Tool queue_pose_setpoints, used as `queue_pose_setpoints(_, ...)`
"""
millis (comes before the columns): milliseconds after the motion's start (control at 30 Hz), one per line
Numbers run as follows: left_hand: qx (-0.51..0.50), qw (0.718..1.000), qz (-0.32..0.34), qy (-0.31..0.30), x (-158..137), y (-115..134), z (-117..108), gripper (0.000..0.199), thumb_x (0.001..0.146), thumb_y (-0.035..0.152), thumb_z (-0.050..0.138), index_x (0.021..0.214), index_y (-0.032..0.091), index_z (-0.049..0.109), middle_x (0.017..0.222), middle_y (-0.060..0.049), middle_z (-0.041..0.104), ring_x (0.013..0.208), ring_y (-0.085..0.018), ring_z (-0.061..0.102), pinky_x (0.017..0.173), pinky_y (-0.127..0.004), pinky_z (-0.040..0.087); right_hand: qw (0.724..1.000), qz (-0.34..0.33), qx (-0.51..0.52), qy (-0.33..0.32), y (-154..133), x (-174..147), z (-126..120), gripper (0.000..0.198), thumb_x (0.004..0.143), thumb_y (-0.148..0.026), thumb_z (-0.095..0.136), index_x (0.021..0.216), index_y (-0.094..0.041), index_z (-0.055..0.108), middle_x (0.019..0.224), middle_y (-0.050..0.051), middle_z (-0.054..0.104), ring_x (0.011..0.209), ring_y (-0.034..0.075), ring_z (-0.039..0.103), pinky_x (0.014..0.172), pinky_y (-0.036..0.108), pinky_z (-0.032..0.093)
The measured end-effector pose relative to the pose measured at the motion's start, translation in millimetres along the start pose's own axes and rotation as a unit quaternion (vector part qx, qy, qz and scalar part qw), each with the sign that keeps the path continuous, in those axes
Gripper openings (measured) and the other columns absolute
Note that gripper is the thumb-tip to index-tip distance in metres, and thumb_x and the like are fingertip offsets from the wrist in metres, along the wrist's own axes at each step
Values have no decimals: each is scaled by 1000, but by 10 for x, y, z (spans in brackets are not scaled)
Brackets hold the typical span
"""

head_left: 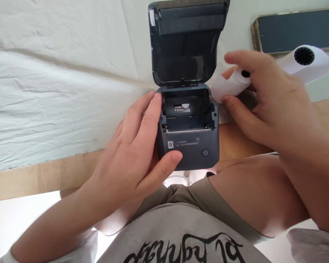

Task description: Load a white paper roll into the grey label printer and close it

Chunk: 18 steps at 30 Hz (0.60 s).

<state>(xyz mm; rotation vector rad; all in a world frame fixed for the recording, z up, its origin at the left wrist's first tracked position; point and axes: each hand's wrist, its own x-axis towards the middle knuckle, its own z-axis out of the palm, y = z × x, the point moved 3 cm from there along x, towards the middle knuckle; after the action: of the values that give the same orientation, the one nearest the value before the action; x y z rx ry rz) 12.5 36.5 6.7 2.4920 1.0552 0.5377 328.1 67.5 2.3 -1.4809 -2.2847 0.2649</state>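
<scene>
A dark label printer stands at the table's edge with its lid tipped up and back. Its paper bay shows no roll, only a small printed sticker at the rear wall. My left hand grips the printer's left side, fingers along the flank and thumb over the front corner. Just right of the bay, my right hand holds a small white paper roll with a dark core. Thumb and fingers close around it, while the index finger is raised. Part of the roll hides behind the fingers.
A second white roll with a black core lies behind my right hand. Beyond it is a phone in a case, screen up. A pale, wrinkled cloth covers the table, whose wooden edge shows in front, above my lap.
</scene>
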Motion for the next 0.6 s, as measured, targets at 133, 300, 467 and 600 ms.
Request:
queue_pose_setpoints(133, -2, 1000, -3, -6, -31, -36, 44, 90, 128, 73, 40, 199, 25, 13, 193, -20, 46, 175, -39, 58, 138, -57, 60, 999, -25, -36, 13, 7, -17, -2, 60, 117, -39, 56, 177, -40, 50, 161, 5, 71, 151, 20, 75, 123, 45, 76)
queue_pose_setpoints(300, 4, 1000, -19, -13, -19, 9, 29, 89, 129, 75, 37, 198, 22, 18, 194, -22, 45, 174, -40, 58, 136, -58, 62, 993, -62, -84, 47, -36, -54, -46, 71, 118, -38, 59, 186, -39, 42, 181, 4, 59, 167, 21, 67, 139, 43, 70)
queue_pose_setpoints(467, 4, 998, -56, -31, 31, 108, 10, 92, 129, 76, 30, 189, 6, 32, 191, -30, 48, 171, -40, 62, 137, -54, 60, 989, -81, -106, 62, -1, -98, -38, 76, 115, -41, 63, 188, -36, 42, 178, 6, 63, 162, 24, 71, 132, 44, 74)
queue_pose_setpoints(600, 3, 997, -63, -41, 54, 144, 10, 92, 130, 75, 30, 188, 5, 31, 191, -31, 48, 172, -39, 61, 138, -53, 58, 990, -72, -101, 61, 47, -128, -21, 78, 116, -44, 60, 190, -37, 38, 175, 7, 65, 156, 24, 74, 119, 42, 78)
